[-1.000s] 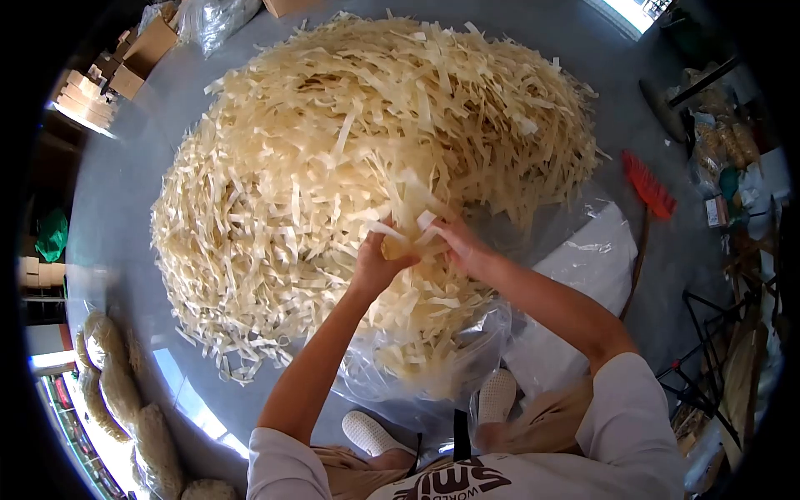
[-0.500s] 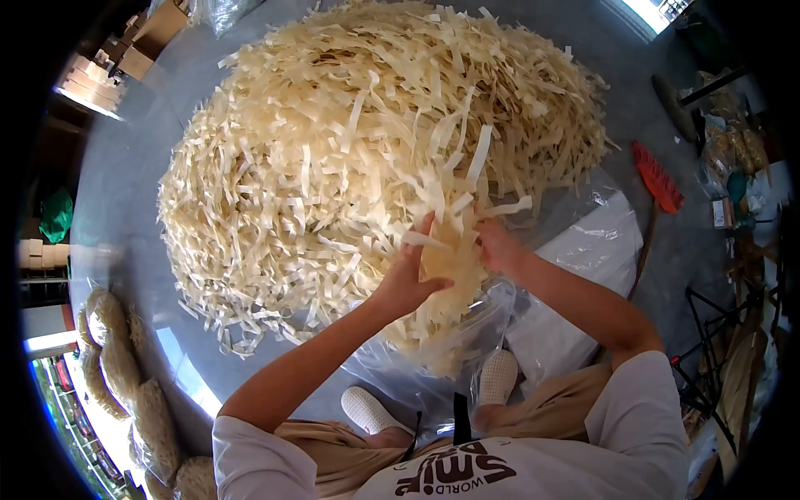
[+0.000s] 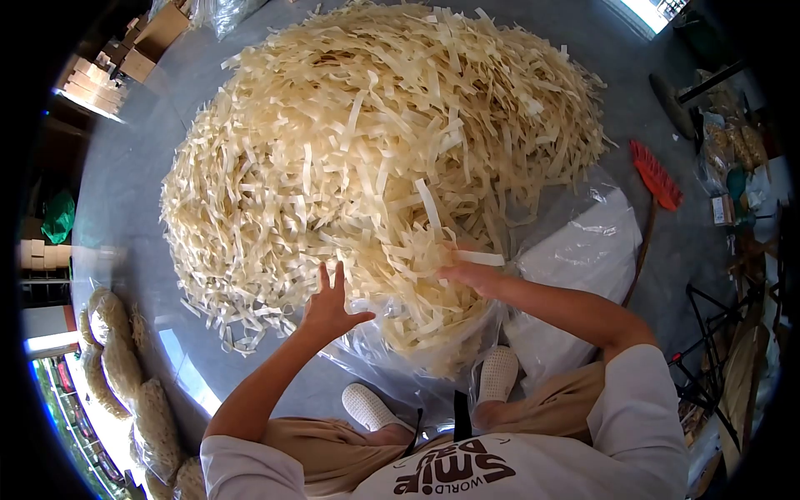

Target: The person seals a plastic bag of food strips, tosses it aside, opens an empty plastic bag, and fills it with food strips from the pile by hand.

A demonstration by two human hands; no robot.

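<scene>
A large heap of pale yellow, ribbon-like strips (image 3: 275,167) covers the floor in front of me. My left hand (image 3: 331,310) is open at the heap's near edge, its fingers spread and nothing in it. My right hand (image 3: 468,275) reaches into strips at the near right part of the heap; its fingertips are hidden among them, so its grip cannot be made out. Below the hands, a clear plastic bag (image 3: 379,360) lies under the near strips, close to my feet.
White plastic sheeting (image 3: 575,275) lies right of the heap. Beyond it rests a red broom (image 3: 656,177). Wrapped bundles (image 3: 117,358) stand at the lower left, cardboard boxes (image 3: 158,35) at the upper left. A black metal frame (image 3: 708,350) is at the right.
Both hands held loose strips between them and have since moved apart and lower. My left hand went left and is now empty; the strips between them are down on the near part of the heap.
</scene>
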